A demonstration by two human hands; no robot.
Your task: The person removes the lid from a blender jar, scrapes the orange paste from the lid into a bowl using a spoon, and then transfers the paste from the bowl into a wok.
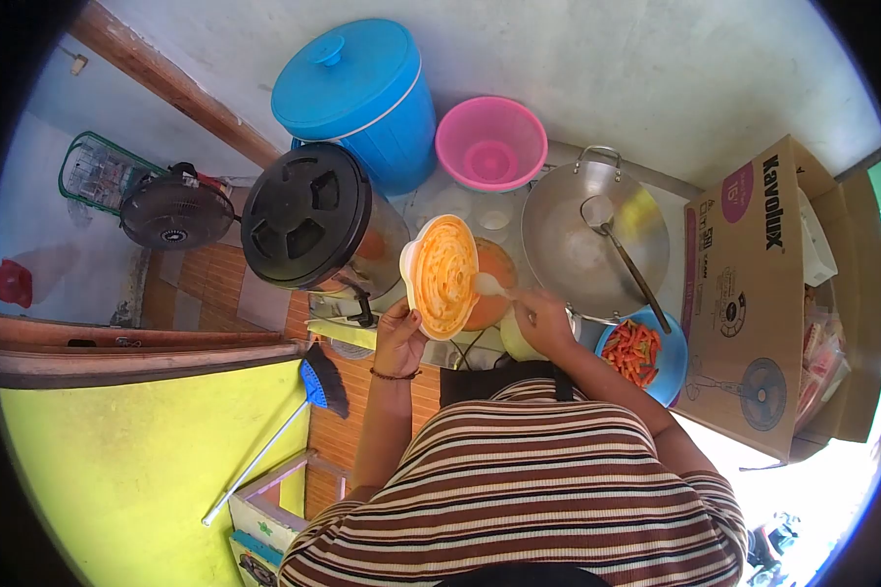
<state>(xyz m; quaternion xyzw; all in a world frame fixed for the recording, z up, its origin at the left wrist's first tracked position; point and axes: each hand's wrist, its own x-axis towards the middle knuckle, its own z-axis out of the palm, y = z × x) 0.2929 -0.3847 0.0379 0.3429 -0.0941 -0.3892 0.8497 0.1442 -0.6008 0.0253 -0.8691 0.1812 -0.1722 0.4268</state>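
Fingers of the left hand (399, 338) curl round the lower rim of the tilted white plastic bowl smeared with orange paste (442, 277), while the right hand (543, 321) pinches a small white plastic spoon (489, 285) whose tip touches the bowl's inner wall. Scraping likely goes best in firm strokes toward the lower lip — bowl held right over the round container of orange paste (500, 266) beside the steel wok (582, 249). The bowl stands on edge, mouth facing the camera — its long axis runs from the wrist toward the far wall.

The person wore a short-sleeved shirt (519, 479) striped brown and cream. At its ten o'clock, a dark beaded bracelet (394, 375) circled the wrist of the left hand (401, 338).
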